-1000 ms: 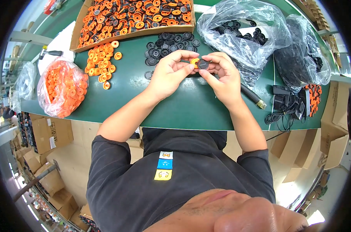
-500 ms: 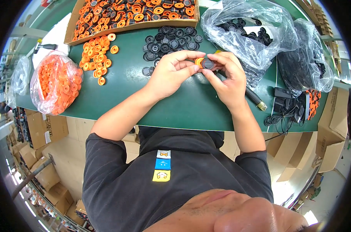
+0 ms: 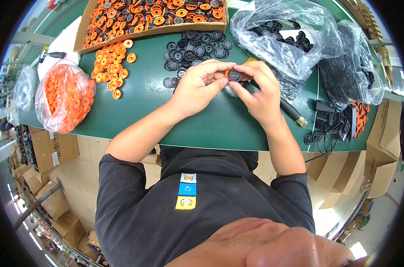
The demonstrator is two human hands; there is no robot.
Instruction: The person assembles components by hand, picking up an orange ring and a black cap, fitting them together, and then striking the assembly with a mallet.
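My left hand (image 3: 197, 86) and my right hand (image 3: 257, 91) meet above the green table (image 3: 166, 115), and together they pinch a small round part (image 3: 234, 75), black on its face with an orange rim behind. Fingertips of both hands cover its edges. Just beyond my hands lies a loose pile of black round parts (image 3: 193, 51). To the left of it sits a cluster of orange rings (image 3: 113, 66).
A cardboard tray (image 3: 153, 15) of joined orange-and-black parts stands at the back. Clear bags of black parts (image 3: 282, 35) lie at the right, a bag of orange rings (image 3: 62, 95) at the left. A dark tool (image 3: 291, 111) and black cables (image 3: 331, 127) lie at my right.
Both hands stay together on the small part, turning it slightly between the fingertips. The view has shifted a little; the piles have not moved.
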